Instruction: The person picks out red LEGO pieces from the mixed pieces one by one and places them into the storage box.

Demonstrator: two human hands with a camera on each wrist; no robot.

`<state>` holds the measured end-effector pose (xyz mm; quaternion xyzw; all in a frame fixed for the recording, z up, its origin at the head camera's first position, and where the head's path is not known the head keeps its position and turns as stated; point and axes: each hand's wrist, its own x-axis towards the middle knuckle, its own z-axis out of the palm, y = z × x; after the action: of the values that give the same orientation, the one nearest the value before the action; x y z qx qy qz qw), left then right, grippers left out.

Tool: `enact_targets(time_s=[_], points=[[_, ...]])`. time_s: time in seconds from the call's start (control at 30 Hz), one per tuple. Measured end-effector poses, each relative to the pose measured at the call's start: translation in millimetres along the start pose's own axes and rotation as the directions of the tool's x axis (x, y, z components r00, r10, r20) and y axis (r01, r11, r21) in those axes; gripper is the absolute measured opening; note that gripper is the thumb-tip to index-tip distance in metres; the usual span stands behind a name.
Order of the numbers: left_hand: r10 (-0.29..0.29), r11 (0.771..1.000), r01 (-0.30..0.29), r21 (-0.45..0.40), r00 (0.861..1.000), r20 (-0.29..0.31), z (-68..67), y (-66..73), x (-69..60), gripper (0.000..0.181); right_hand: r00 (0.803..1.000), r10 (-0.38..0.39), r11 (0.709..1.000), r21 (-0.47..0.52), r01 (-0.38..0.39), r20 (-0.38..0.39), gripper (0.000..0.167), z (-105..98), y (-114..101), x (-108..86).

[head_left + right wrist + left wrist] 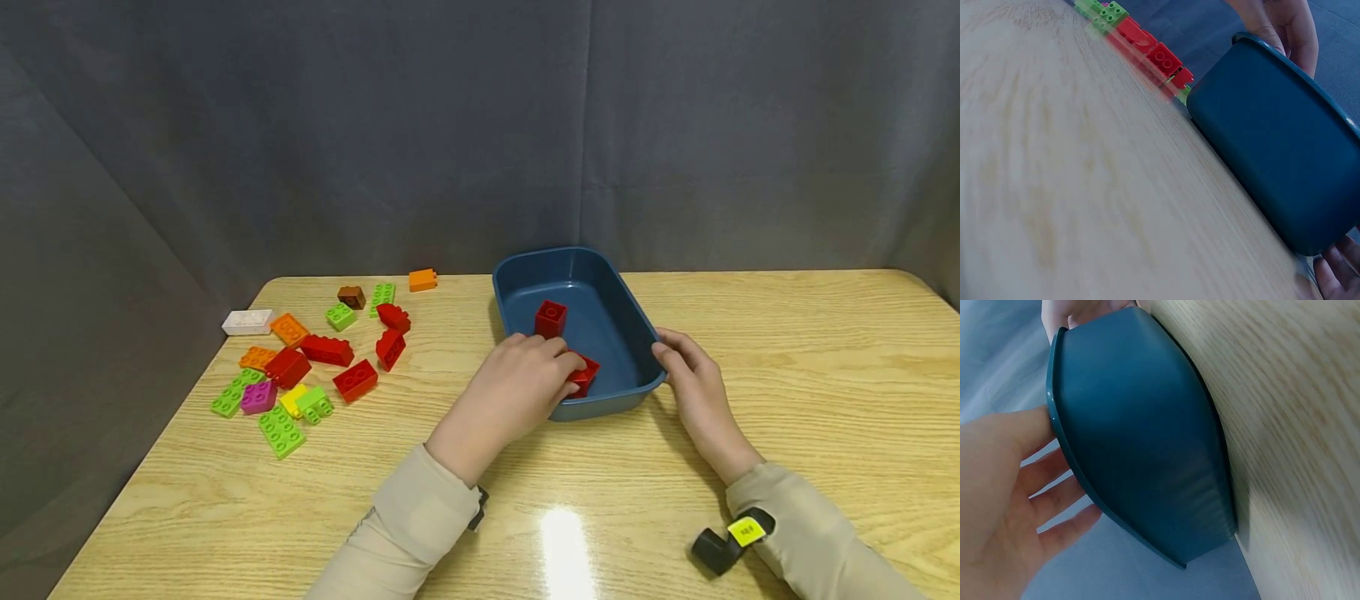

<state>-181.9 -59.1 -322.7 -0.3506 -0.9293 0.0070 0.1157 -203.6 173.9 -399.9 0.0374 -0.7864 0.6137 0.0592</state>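
A blue bin (600, 406) stands on the table with red bricks inside. My left hand (525, 379) reaches over its near left rim, fingers curled, thumb and forefinger at a red brick (588, 377); its other fingers hide part of the inside. Another red brick (551, 319) sits just beyond those fingers. At the bin's right near corner my right hand (697, 392) grips the rim, thumb on top and fingers along the outer wall. The left wrist view shows my left hand (1004, 481) above the rim; the bricks are hidden there by the bin wall (1141, 437).
Loose bricks lie on the left of the wooden table (225, 500), among them a red brick (356, 381), a green brick (281, 432), a white brick (248, 322) and an orange brick (422, 280). A grey curtain (450, 150) hangs behind the table.
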Motion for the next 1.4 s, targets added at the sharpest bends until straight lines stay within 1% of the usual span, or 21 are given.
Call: enact_targets(time_s=[0.13, 0.4, 0.53, 0.7, 0.9, 1.03, 1.17, 1.3, 1.4], points=[[0.005, 1.000, -0.005, 0.009, 1.000, -0.006, 0.2, 0.3, -0.9, 0.030, 1.000, 0.000, 1.000, 0.009, 0.000, -0.001, 0.048, 0.3, -0.6, -0.5], [0.017, 1.000, -0.016, 0.027, 0.999, -0.040, -1.3, 0.0, -1.5, 0.026, 1.000, 0.009, 1.000, 0.014, -0.009, -0.002, 0.049, 0.3, -0.3, -1.4], [0.009, 1.000, -0.008, 0.019, 0.999, -0.044, -2.6, -1.6, -2.1, 0.026, 1.000, 0.009, 1.000, 0.015, -0.009, 0.001, 0.049, 0.1, -0.3, -1.9], [-0.028, 0.999, 0.027, -0.017, 0.999, -0.041, -6.4, -6.9, -3.4, 0.028, 1.000, 0.011, 1.000, 0.016, -0.011, 0.004, 0.049, 0.1, -0.4, -2.4], [-0.082, 0.994, 0.079, -0.072, 0.996, -0.028, -12.0, -17.4, -6.1, 0.030, 1.000, 0.008, 1.000, 0.014, -0.008, 0.002, 0.050, 0.5, -0.5, -2.4], [-0.114, 0.990, 0.109, -0.085, 0.992, -0.047, -14.2, -26.2, -8.8, 0.029, 1.000, 0.008, 1.000, 0.018, -0.008, 0.004, 0.049, 0.7, -0.5, -2.4], [-0.134, 0.988, 0.127, -0.091, 0.988, -0.076, -14.5, -36.7, -11.0, 0.026, 1.000, 0.005, 1.000, 0.014, -0.005, 0.001, 0.050, 0.5, -0.8, -1.8], [-0.177, 0.980, 0.168, -0.108, 0.980, -0.085, -15.5, -48.6, -14.3, 0.024, 1.000, -0.003, 1.000, -0.005, 0.003, 0.002, 0.052, -0.2, -1.0, -1.1], [-0.242, 0.966, 0.232, -0.110, 0.966, -0.091, -16.6, -58.6, -18.6, 0.024, 1.000, -0.007, 1.000, -0.007, 0.007, 0.005, 0.052, -0.4, -1.1, -1.0]])
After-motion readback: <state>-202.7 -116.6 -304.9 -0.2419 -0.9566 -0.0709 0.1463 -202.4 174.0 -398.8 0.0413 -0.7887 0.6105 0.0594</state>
